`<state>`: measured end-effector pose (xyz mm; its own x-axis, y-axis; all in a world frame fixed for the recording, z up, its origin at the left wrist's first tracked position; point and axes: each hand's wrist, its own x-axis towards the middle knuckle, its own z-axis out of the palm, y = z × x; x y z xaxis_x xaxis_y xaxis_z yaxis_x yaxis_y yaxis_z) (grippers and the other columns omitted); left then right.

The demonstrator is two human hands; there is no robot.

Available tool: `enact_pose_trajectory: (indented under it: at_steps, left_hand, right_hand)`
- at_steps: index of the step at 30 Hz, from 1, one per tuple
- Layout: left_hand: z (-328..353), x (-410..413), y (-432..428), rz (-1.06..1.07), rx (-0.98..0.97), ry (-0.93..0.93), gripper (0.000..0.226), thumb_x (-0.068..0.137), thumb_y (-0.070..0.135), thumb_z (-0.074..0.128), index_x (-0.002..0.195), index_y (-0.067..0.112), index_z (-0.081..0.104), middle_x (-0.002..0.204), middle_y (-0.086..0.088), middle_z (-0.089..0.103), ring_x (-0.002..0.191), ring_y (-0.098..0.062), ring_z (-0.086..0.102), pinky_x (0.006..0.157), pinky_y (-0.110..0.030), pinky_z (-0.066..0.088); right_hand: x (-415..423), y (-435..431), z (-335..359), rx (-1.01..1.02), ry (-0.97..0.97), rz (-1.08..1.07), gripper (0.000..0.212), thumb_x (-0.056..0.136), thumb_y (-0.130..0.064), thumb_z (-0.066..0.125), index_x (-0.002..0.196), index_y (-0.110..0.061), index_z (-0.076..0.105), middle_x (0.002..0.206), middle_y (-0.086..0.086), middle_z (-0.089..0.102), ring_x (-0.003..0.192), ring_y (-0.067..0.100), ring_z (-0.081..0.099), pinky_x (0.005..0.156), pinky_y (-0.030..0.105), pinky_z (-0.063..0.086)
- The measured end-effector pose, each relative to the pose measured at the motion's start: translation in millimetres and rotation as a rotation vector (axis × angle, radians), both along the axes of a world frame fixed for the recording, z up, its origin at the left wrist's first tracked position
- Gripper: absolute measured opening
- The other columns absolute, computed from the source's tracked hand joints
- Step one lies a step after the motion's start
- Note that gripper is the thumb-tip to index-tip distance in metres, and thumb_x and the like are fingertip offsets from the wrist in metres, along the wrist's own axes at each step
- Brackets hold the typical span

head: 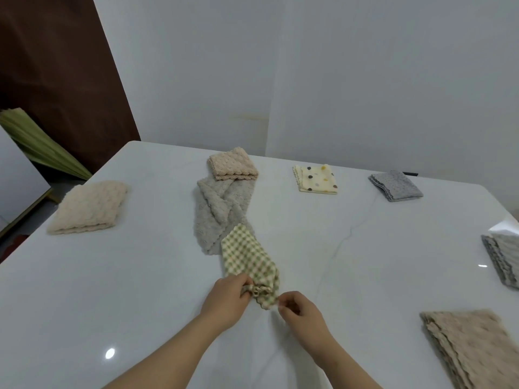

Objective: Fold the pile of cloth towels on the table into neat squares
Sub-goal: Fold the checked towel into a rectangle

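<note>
Head view: green checked towel (pixel 248 255) lies bunched near mid-bench (pixel 126 276), its far end overlapping a rumpled grey towel (pixel 216 209). Left hand (pixel 229 297) grips the gathered near edge, fingers curled into the cloth. Right hand (pixel 300 314) pinches the near corner just beside it. Folded cream towel (pixel 88 207) far left; folded spotted towel (pixel 316 179) beyond.

Both hands pinch the near end of a checked towel (pixel 248 255) on the white table (pixel 140 276): left hand (pixel 227 297), right hand (pixel 302 314). A grey towel (pixel 216 211) lies just beyond.
</note>
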<state>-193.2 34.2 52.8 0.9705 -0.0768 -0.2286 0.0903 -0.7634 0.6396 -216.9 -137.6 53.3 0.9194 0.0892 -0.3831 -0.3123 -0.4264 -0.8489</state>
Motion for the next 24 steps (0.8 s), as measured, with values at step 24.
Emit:
enact_pose_trajectory:
  at_steps: [24]
  left_hand:
    - [7.6,-24.2,-76.2,-0.04,-0.288,0.227,0.011,0.093,0.03,0.051,0.081,0.03,0.053,0.067,0.012,0.047,0.065,-0.008,0.041,0.065,-0.023,0.033]
  right_hand:
    - [-10.1,-62.9,1.6,0.211,0.067,-0.057,0.026,0.089,-0.011,0.052,0.106,-0.03,0.056,0.083,0.003,0.064,0.071,0.011,0.056,0.07,0.022,0.044]
